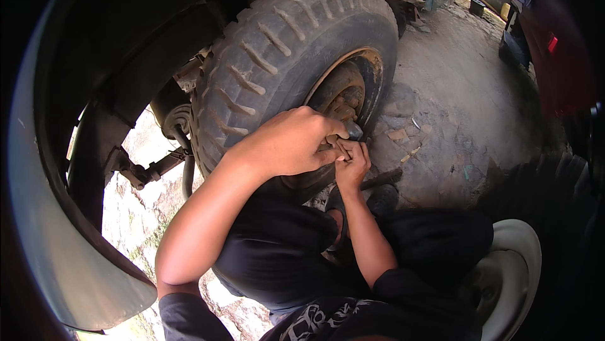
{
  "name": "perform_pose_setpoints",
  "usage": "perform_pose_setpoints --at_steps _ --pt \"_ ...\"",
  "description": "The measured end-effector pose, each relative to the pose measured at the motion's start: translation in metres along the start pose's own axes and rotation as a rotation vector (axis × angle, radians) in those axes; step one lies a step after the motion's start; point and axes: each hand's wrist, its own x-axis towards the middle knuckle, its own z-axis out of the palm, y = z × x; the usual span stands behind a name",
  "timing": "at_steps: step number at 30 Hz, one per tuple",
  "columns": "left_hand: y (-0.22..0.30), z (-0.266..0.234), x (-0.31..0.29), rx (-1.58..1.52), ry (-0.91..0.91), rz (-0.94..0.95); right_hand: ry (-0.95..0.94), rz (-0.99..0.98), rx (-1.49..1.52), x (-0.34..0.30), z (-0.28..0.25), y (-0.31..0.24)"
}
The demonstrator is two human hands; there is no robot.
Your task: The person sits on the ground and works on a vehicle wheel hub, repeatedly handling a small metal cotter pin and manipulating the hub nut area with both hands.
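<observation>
Where forearms (211, 218) converge beside tire (305, 51), palm-down left hand (297, 140) and right hand (354, 166) pinch small dark part (354, 131).

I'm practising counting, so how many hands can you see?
2: the left hand in front of the big tire, and the right hand right of it and a little lower. No others show, though some could be hidden.

That big dusty black tyre (283, 63), its chunky tread deeply grooved, stands upright around a rust-brown rim (374, 58), and in front of it shows a small dark rounded piece (354, 130), too covered to tell whether held or fixed.
</observation>
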Motion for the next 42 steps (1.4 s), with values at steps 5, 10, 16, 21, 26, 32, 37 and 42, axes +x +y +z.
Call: perform_pose_setpoints --at_steps 5,10,16,21,26,32,37,42 --pt "-0.015 0.036 0.033 -0.009 -0.04 -0.002 0.006 0.262 0.225 0.019 -0.025 0.008" --pt "-0.041 0.057 0.047 -0.156 0.109 -0.025 -0.049 0.65 0.449 0.044 -0.04 -0.02" --pt "-0.042 0.058 0.048 -0.275 0.124 -0.099 -0.195 0.551 0.733 0.055 -0.043 -0.055" --pt "-0.037 0.051 0.045 -0.451 0.033 -0.187 -0.217 0.442 0.633 0.056 -0.046 -0.07" --pt "-0.035 0.048 0.043 -0.628 0.025 -0.204 -0.342 0.46 0.722 0.065 -0.058 -0.075" --pt "-0.031 0.047 0.043 -0.844 0.074 -0.141 -0.324 0.565 0.975 0.074 -0.063 -0.1" --pt "-0.031 0.046 0.038 -0.895 0.095 -0.112 -0.278 0.497 0.921 0.078 -0.051 -0.107" --pt "-0.034 0.046 0.038 -0.85 0.166 -0.148 -0.128 0.522 0.836 0.076 -0.036 -0.124"
